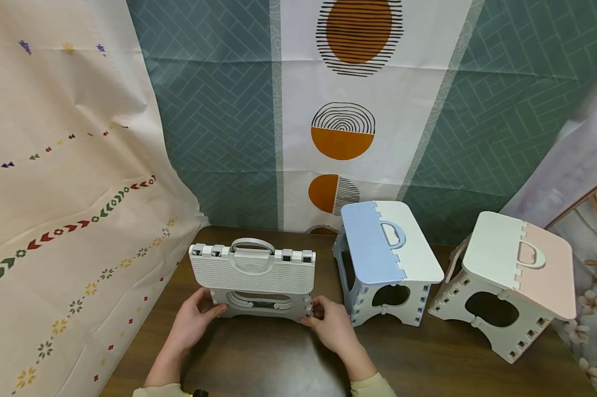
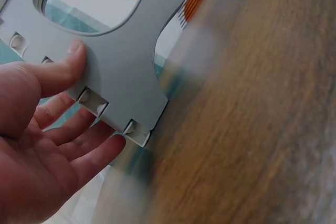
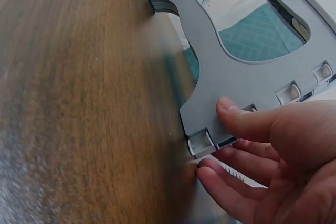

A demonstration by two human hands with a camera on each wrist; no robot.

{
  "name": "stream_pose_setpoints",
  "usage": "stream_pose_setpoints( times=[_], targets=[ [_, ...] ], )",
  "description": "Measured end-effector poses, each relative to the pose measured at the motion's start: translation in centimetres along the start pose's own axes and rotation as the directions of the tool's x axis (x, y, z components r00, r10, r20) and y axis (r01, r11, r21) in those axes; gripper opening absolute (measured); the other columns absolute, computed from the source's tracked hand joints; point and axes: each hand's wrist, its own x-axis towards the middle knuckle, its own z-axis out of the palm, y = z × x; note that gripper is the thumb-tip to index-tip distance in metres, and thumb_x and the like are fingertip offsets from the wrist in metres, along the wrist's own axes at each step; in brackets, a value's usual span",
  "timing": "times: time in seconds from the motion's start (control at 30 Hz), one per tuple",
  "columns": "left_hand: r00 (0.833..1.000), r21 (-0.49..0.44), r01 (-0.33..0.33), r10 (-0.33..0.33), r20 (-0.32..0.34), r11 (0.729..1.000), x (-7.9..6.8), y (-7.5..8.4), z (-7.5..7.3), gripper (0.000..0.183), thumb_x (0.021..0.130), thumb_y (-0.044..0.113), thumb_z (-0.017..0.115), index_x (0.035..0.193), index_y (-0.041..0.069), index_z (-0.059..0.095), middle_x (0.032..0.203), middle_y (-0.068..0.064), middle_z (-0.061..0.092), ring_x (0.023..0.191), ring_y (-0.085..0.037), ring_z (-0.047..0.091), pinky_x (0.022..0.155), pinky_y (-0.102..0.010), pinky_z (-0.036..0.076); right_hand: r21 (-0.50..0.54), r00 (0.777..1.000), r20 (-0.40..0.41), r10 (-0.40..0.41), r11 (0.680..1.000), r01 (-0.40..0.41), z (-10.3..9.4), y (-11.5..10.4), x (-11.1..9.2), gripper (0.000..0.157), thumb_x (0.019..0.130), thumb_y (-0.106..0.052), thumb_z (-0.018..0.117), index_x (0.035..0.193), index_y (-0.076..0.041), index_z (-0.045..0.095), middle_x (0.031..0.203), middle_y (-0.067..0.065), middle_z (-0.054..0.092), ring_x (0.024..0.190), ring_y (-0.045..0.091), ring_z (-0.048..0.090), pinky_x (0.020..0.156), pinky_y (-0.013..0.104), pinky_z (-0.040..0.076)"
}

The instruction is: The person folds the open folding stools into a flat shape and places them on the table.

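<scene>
A light grey folding step stool (image 1: pixel 259 282) stands upright on the wooden table, its top panel hanging down over the folded legs and its handle loop (image 1: pixel 252 242) on the upper edge. My left hand (image 1: pixel 191 320) holds the stool's lower left side. In the left wrist view, the thumb (image 2: pixel 63 72) lies on the grey leg panel (image 2: pixel 123 66) while the fingers reach behind its edge. At the lower right side, my right hand (image 1: pixel 333 325) pinches the opposite edge. Its thumb (image 3: pixel 247 121) presses the front face in the right wrist view, with fingers behind.
To the right stands an unfolded blue-and-white step stool (image 1: pixel 378 248). Beyond it is another unfolded stool (image 1: pixel 517 264) in white and pink. Patterned curtains (image 1: pixel 214 110) hang behind the wooden table (image 1: pixel 268 364), and a cream cloth (image 1: pixel 80 220) borders its left side.
</scene>
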Motion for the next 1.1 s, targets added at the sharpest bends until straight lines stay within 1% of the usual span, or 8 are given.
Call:
stream_pose_setpoints(
  times=[0.13, 0.2, 0.4, 0.53, 0.67, 0.87, 0.97, 1.1],
  targets=[
    [1.000, 0.018, 0.011, -0.011, 0.010, 1.000, 0.07, -0.05, 0.04, 0.047, 0.087, 0.006, 0.077, 0.129, -0.002, 0.057, 0.121, -0.018, 0.063, 0.109, -0.026, 0.063, 0.082, -0.023, 0.052, 0.039, 1.000, 0.005, -0.017, 0.999, 0.017, 0.03, 0.12, 0.09, 0.034, 0.079, -0.020, 0.085, 0.108, -0.012, 0.069, 0.096, -0.001, 0.072, 0.088, 0.019, 0.069, 0.075, 0.035, 0.054],
    [1.000, 0.021, 0.017, -0.017, 0.015, 1.000, 0.12, -0.14, 0.08, 0.049, 0.087, 0.004, 0.075, 0.131, -0.003, 0.056, 0.124, -0.019, 0.063, 0.111, -0.027, 0.062, 0.083, -0.023, 0.052, 0.045, 0.999, 0.010, -0.030, 0.999, 0.030, 0.05, 0.18, 0.07, 0.033, 0.079, -0.018, 0.084, 0.108, -0.014, 0.069, 0.096, -0.001, 0.072, 0.088, 0.019, 0.069, 0.075, 0.035, 0.054],
    [0.999, 0.016, 0.009, -0.010, 0.046, 1.000, 0.28, -0.42, 0.19, 0.052, 0.091, 0.005, 0.072, 0.137, -0.002, 0.051, 0.132, -0.020, 0.060, 0.121, -0.031, 0.057, 0.088, -0.026, 0.051, 0.026, 0.999, 0.017, -0.046, 0.999, 0.045, 0.15, 0.23, -0.04, 0.031, 0.080, -0.018, 0.084, 0.106, -0.014, 0.070, 0.090, -0.004, 0.070, 0.086, 0.018, 0.068, 0.073, 0.035, 0.052],
    [0.999, 0.016, 0.002, -0.003, 0.043, 1.000, 0.34, -0.58, 0.20, 0.052, 0.091, 0.006, 0.071, 0.138, -0.002, 0.050, 0.132, -0.020, 0.060, 0.121, -0.032, 0.057, 0.087, -0.026, 0.051, 0.017, 0.998, 0.009, -0.059, 0.998, 0.058, 0.22, 0.14, -0.04, 0.027, 0.081, -0.017, 0.082, 0.104, -0.014, 0.070, 0.088, -0.005, 0.070, 0.085, 0.015, 0.067, 0.072, 0.034, 0.051],
    [0.999, 0.016, -0.017, 0.016, 0.028, 1.000, 0.22, -0.66, 0.28, 0.049, 0.091, 0.005, 0.071, 0.136, -0.002, 0.053, 0.128, -0.018, 0.063, 0.117, -0.028, 0.060, 0.085, -0.024, 0.051, 0.001, 0.997, -0.020, -0.070, 0.998, 0.070, 0.30, 0.07, -0.01, 0.027, 0.079, -0.017, 0.083, 0.104, -0.015, 0.073, 0.088, -0.007, 0.072, 0.085, 0.013, 0.068, 0.073, 0.033, 0.051],
    [0.998, 0.042, -0.055, 0.055, -0.003, 0.998, -0.04, -0.72, 0.25, 0.036, 0.092, 0.005, 0.071, 0.125, 0.000, 0.060, 0.116, -0.013, 0.068, 0.104, -0.018, 0.063, 0.079, -0.025, 0.052, 0.009, 0.997, -0.035, -0.073, 0.997, 0.073, 0.40, 0.04, 0.07, 0.030, 0.079, -0.020, 0.083, 0.108, -0.015, 0.076, 0.094, -0.009, 0.074, 0.092, 0.011, 0.068, 0.078, 0.034, 0.053],
    [0.998, 0.066, -0.056, 0.057, -0.016, 0.996, -0.06, -0.67, 0.09, 0.034, 0.093, 0.008, 0.070, 0.125, 0.002, 0.061, 0.112, -0.011, 0.070, 0.098, -0.017, 0.063, 0.077, -0.025, 0.051, 0.019, 0.996, -0.043, -0.074, 0.997, 0.075, 0.44, -0.03, 0.17, 0.030, 0.080, -0.020, 0.082, 0.109, -0.014, 0.076, 0.096, -0.008, 0.075, 0.093, 0.009, 0.067, 0.079, 0.033, 0.053],
    [0.999, 0.107, -0.034, 0.038, -0.038, 0.994, 0.02, -0.54, -0.07, 0.033, 0.094, 0.011, 0.069, 0.124, 0.002, 0.062, 0.110, -0.011, 0.070, 0.094, -0.017, 0.063, 0.077, -0.025, 0.050, 0.051, 0.996, -0.046, -0.079, 0.995, 0.081, 0.33, -0.32, 0.24, 0.031, 0.081, -0.020, 0.082, 0.110, -0.012, 0.076, 0.097, -0.006, 0.075, 0.092, 0.009, 0.068, 0.079, 0.032, 0.053]
  ],
)
